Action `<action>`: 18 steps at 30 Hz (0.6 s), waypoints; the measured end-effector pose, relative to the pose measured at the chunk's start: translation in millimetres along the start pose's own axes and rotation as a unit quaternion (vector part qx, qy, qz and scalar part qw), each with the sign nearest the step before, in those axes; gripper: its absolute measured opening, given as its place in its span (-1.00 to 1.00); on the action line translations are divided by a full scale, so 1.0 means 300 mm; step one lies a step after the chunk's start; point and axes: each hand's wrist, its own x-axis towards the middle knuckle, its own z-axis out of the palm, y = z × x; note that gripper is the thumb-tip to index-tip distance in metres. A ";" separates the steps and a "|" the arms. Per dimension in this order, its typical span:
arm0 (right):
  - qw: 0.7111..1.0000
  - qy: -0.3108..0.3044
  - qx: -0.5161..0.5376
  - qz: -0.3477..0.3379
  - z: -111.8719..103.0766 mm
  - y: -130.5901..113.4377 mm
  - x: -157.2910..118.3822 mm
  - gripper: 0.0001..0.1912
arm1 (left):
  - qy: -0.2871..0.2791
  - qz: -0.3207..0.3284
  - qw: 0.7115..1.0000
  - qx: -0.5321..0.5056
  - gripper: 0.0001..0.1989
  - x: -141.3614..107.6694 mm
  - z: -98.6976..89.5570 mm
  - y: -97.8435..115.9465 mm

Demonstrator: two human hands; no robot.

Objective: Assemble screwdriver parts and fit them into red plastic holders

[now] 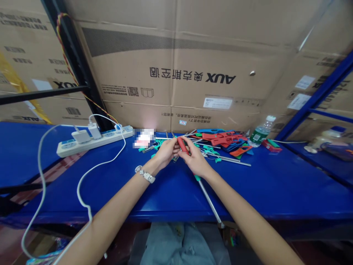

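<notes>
The left hand (pixel 167 151) and the right hand (pixel 195 159) met over the counter (pixel 264 184), well to the left of the bottle (pixel 260 131), with the red handle (pixel 182 144) tilted between them. The left hand was mostly closed, its fingertips pinching the handle from the left side; the right hand was curled round it from the other side, thumb and fingers drawn in. A metal rod (pixel 209 200) with a green collar (pixel 197 177) slanted out from below the right hand, nearer the wearer than the bottle was, its tip reaching past the counter's front edge; whether it joined the handle was hidden by the hand. Just left of the bottle lay a heap of red tools (pixel 220 139), with blue ones (pixel 211 131) behind and an orange one (pixel 241 150) in front. Farther left of it, loose rods (pixel 234 159) and green parts (pixel 208 150) were scattered around and behind the hands. A small red box (pixel 271 145) sat just right of the bottle. Far to its left stood the power strip (pixel 107 138), with white plugs (pixel 81 136) in it and a white cable (pixel 103 162) looping toward the wearer. Behind the bottle rose a large carton (pixel 132 48).
</notes>
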 end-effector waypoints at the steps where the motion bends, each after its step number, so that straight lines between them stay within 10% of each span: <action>1: 1.000 -0.004 0.008 0.005 0.000 0.002 0.002 -0.36 | -0.008 -0.019 1.000 -0.009 -0.60 0.000 -0.002 0.004; 7: 0.985 -0.038 0.130 0.107 -0.002 -0.027 -0.003 -0.32 | -0.002 -0.021 1.000 0.023 -0.64 0.000 -0.005 -0.006; 10: 0.961 -0.062 0.219 0.155 -0.008 -0.059 -0.011 -0.28 | 0.043 0.077 0.989 0.117 -0.71 -0.018 -0.009 -0.016; 14: 0.943 -0.070 0.283 0.161 -0.014 -0.075 -0.016 -0.25 | 0.061 0.255 0.874 0.408 -0.79 -0.042 -0.021 -0.016; 18: 0.929 -0.089 0.325 0.154 -0.017 -0.068 -0.017 -0.23 | 0.046 0.285 0.804 0.520 -0.83 -0.038 -0.031 -0.013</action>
